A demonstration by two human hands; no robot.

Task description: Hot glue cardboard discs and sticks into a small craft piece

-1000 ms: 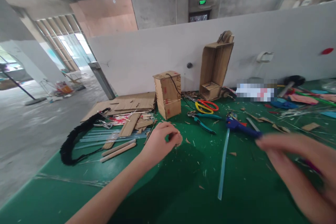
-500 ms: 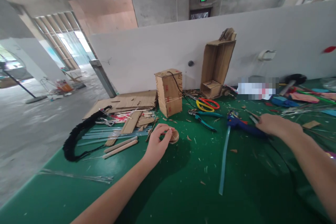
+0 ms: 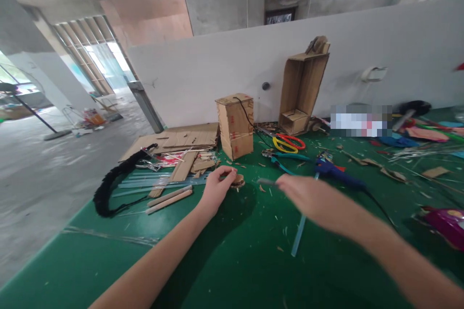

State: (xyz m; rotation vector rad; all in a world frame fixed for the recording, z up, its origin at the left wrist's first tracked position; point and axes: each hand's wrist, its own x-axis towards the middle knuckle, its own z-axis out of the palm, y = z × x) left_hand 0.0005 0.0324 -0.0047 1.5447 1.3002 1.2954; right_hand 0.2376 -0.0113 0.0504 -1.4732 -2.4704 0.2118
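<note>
My left hand (image 3: 216,188) pinches a small round cardboard disc (image 3: 238,182) just above the green table (image 3: 232,260). In my right hand (image 3: 311,200), the closed fingers grip a thin grey tool (image 3: 267,182) that points left toward the disc, a short distance from it. Motion smears the tool, so its exact kind is unclear. Behind my right hand lies a blue hot glue gun (image 3: 335,174), with a clear bluish glue stick (image 3: 299,236) stretching toward me. Teal-handled pliers (image 3: 295,156) rest beyond my hands.
A cardboard box (image 3: 237,128) and a tall open cardboard frame (image 3: 304,84) stand by the white partition (image 3: 203,72). Scissors with red and yellow handles (image 3: 290,142) lie between them. At left are glue sticks, wooden dowels (image 3: 170,200) and a black fuzzy strip (image 3: 105,188).
My right hand has swung left from beyond the glue gun, bringing the grey tool near the disc. The disc has tilted slightly in my left hand. The view has shifted a little.
</note>
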